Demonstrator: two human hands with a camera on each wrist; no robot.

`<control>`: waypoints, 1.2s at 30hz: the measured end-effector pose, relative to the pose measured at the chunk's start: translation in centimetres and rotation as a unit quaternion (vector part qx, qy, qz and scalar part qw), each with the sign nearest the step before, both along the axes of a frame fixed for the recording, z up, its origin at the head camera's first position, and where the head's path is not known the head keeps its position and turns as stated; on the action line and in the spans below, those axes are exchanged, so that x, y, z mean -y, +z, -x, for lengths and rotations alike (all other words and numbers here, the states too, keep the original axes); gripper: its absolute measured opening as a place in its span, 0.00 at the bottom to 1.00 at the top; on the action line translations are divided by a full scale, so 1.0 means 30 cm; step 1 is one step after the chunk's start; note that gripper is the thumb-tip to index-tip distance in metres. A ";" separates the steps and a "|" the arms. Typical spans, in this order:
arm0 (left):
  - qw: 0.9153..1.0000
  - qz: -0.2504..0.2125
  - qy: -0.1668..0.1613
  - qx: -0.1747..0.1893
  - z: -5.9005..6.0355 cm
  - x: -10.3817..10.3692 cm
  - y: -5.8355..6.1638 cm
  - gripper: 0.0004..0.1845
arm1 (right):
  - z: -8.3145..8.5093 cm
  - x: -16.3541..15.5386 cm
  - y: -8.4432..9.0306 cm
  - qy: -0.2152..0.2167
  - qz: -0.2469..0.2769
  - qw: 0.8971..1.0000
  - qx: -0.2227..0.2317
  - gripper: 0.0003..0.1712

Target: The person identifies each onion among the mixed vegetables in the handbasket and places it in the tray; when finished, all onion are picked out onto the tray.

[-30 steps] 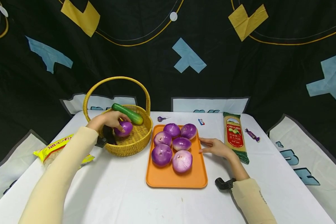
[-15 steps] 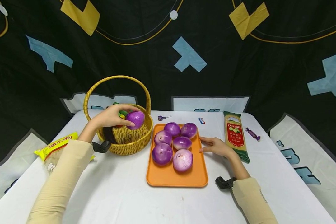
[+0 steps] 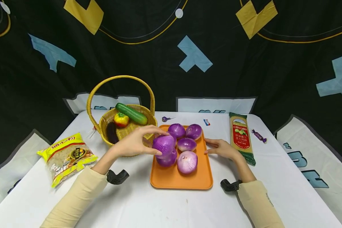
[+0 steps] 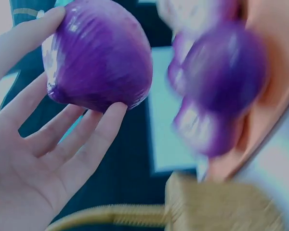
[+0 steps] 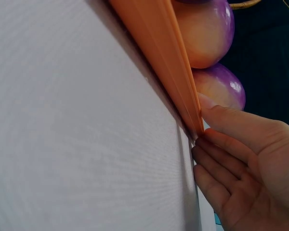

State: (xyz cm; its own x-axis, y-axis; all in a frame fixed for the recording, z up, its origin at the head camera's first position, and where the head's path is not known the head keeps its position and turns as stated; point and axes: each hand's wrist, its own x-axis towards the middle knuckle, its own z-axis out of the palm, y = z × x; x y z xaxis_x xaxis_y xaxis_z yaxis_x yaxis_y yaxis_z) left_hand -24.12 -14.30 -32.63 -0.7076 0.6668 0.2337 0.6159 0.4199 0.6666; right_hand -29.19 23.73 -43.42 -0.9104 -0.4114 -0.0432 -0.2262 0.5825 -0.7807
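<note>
My left hand [image 3: 134, 141] holds a purple onion [image 3: 163, 145] over the left side of an orange tray [image 3: 182, 182]. In the left wrist view, the thumb and fingertips span this onion [image 4: 101, 57], leaving the palm away from it. Several more onions lie grouped on the tray, among them a paler one [image 3: 187, 162] at the front; the held onion partly covers those on the left. At the tray's right edge, my right hand [image 3: 223, 148] touches the rim. The right wrist view shows its thumb [image 5: 209, 102] at the rim and the other fingers nearly straight beside it.
Left of the tray stands a wicker basket [image 3: 155, 121] with a cucumber [image 3: 131, 113], a yellow-red bell pepper [image 3: 121, 120] and an eggplant [image 3: 111, 133]. A yellow bag [image 3: 69, 158] lies at left, a pasta packet [image 3: 241, 137] at right. Sweets [image 3: 258, 136] lie farther out.
My left hand has lifted the onion out of the basket and carried it right, over the tray. The pepper in the basket has come into view. My right hand has stayed at the tray's edge.
</note>
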 end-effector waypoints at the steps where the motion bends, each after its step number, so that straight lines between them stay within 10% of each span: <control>1: 1.000 0.003 -0.009 -0.001 -0.013 -0.015 -0.018 0.30 | 0.001 0.000 -0.001 0.001 0.000 1.000 0.000 0.39; 8: 0.998 0.042 -0.045 -0.018 -0.074 -0.106 -0.130 0.29 | 0.001 0.000 -0.009 0.001 -0.006 1.000 0.004 0.39; 20: 0.990 0.122 0.033 -0.063 -0.097 -0.168 -0.223 0.31 | -0.002 0.001 -0.002 0.003 0.001 1.000 0.006 0.39; 36: 0.992 0.102 0.041 -0.066 -0.071 -0.126 -0.201 0.31 | -0.023 -0.038 0.013 -0.005 -0.038 0.999 -0.036 0.35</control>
